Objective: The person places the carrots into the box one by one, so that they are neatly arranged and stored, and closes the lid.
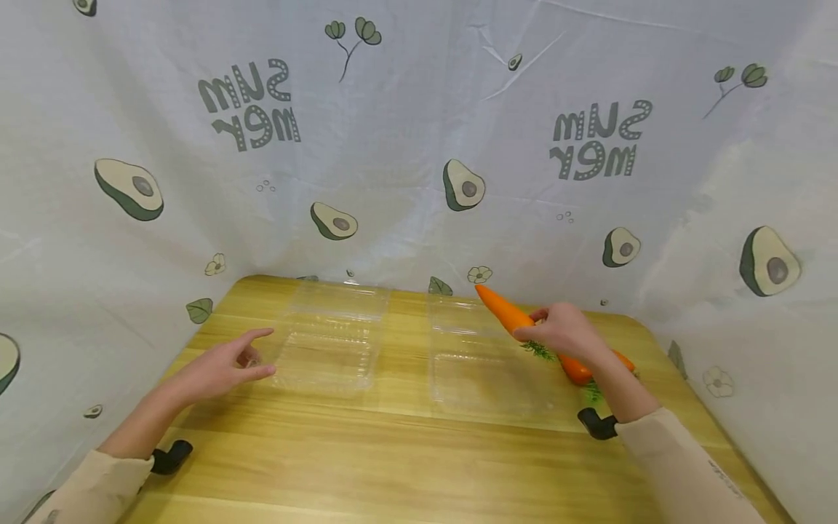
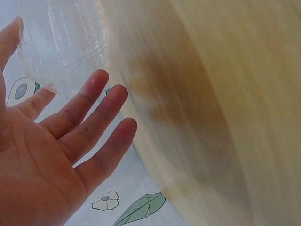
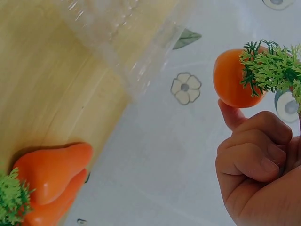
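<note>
My right hand (image 1: 566,335) grips an orange carrot (image 1: 504,309) near its leafy end, above the right clear plastic container (image 1: 484,393). The carrot's tip slants up toward the back left. Its thick end and feathery greens (image 3: 275,70) face the right wrist camera. My left hand (image 1: 225,367) is held beside the left clear plastic container (image 1: 327,386), with thumb and fingers spread and nothing gripped. Under the right forearm, more orange carrot-like pieces (image 1: 576,370) with green tops lie on the table, partly hidden by the arm.
Both containers have their lids folded back toward the rear of the wooden table (image 1: 393,466). A pale curtain (image 1: 406,131) printed with avocados hangs around the table's back and sides. Black wrist mounts (image 1: 172,457) are worn at both sleeves.
</note>
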Tool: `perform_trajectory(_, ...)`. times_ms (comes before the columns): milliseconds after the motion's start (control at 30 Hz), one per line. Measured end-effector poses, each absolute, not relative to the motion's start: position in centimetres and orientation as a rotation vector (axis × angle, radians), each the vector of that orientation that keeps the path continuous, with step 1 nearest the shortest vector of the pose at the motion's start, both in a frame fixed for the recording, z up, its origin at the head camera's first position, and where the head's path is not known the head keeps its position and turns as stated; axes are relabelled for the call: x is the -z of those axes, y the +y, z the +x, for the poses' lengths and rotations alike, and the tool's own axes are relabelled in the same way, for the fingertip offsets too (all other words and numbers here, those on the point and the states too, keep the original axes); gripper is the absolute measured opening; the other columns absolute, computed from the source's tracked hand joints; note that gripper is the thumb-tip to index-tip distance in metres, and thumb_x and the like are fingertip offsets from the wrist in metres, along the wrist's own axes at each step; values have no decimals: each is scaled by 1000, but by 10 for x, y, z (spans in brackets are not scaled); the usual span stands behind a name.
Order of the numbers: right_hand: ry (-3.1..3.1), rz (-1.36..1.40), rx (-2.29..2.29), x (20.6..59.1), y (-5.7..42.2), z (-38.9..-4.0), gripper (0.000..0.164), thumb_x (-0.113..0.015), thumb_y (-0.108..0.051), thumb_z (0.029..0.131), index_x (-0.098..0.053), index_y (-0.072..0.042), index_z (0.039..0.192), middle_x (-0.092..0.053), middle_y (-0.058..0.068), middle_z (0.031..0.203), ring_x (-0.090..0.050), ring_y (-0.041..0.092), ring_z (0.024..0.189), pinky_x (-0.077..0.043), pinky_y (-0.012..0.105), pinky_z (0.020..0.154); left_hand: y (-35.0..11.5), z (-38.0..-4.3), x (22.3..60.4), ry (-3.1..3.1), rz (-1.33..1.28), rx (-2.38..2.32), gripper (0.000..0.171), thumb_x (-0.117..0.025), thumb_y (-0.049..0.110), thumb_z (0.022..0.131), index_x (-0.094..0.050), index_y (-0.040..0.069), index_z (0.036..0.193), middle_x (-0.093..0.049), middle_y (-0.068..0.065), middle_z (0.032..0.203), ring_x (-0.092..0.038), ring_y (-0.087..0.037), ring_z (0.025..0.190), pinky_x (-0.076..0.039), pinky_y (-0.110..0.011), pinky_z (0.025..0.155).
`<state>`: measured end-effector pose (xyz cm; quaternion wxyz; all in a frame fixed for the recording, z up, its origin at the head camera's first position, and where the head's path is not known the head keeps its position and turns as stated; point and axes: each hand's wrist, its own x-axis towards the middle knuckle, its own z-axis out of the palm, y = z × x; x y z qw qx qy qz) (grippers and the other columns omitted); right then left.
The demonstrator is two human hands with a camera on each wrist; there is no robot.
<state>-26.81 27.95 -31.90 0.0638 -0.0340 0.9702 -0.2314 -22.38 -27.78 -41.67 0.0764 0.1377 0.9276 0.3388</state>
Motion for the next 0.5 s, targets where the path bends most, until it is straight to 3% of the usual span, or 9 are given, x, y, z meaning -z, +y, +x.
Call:
perform_trajectory(133,2940,-143,685,316,266,-273,61,-76,-40,84,-66,6,123,-64,9,85,-46,18,62,-39,29,61,-279,-224,416,2782,416,-1016,80,-66,44,96,-28,7,157,-65,-3,103,-59,-18,90,-48,-36,74)
perform_trajectory(300,2937,-204,682,314,251,-277,54,-77,-37,84,-70,4,118,-66,7,82,-47,17,59,-37,29,56,-279,-224,416,2783,417,-1009,81,-66,44,97,-28,8,158,-64,-2,102,-60,-18,94,-48,-37,78)
perform_trajectory(500,2943,-285,659,312,234,-282,42,-77,-33,83,-73,1,108,-65,3,73,-47,16,54,-38,29,55,-279,-223,417,2770,433,-1024,80,-65,43,97,-27,7,158,-63,-2,98,-58,-17,86,-47,-33,72)
